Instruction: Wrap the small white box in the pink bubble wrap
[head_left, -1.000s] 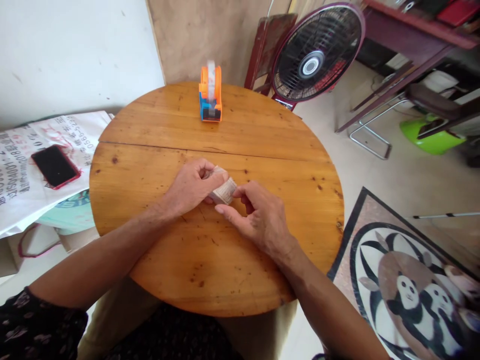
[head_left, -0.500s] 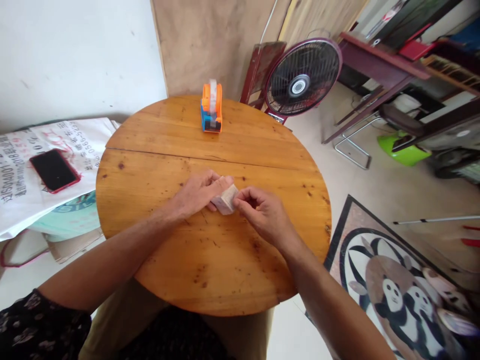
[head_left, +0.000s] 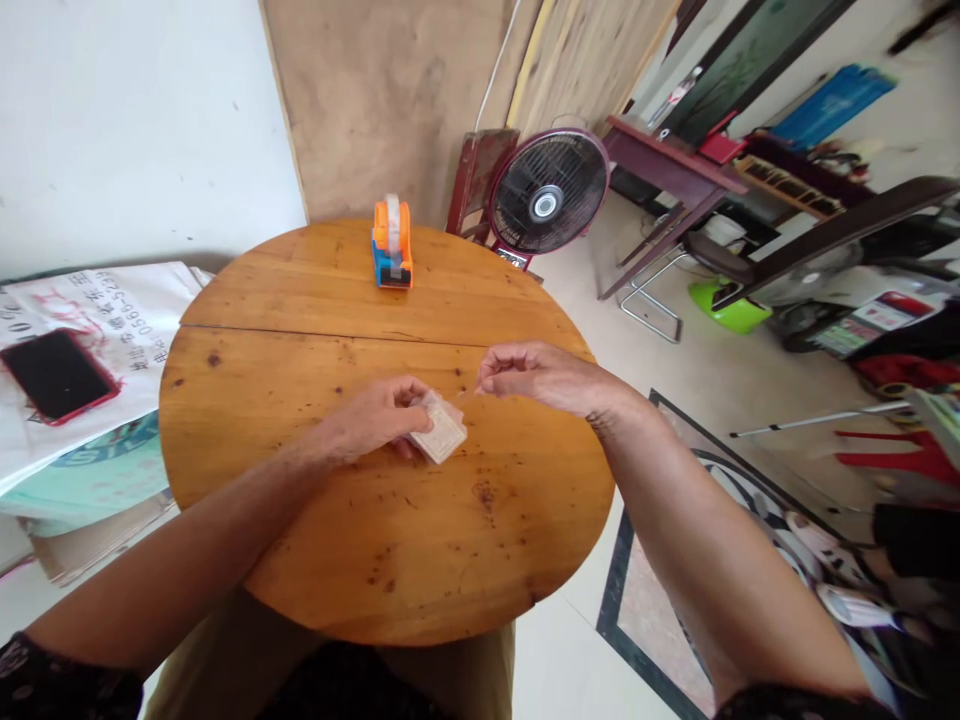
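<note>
My left hand (head_left: 379, 415) is closed around a small pale box-like pack (head_left: 444, 434) with a fine printed pattern, which looks like a deck of cards. The pack is tilted just above the round wooden table (head_left: 337, 540), its patterned face up and its left end covered by my fingers and thumb. To the right, apart from the pack, my right hand (head_left: 536, 375) makes a pinch. Something thin and faint shows at those fingertips, too small to name.
An orange and blue tape dispenser (head_left: 391, 250) stands at the table's far side. Left of the table, a red-edged phone (head_left: 60, 373) lies on a white printed sack (head_left: 142, 300). Behind the table stands a fan (head_left: 551, 190), with a dark red desk (head_left: 667, 160) farther right.
My right hand has pulled away from the pack, up and to the right. The pack has turned in my left hand, showing its broad patterned face. The head view has swung rightward.
</note>
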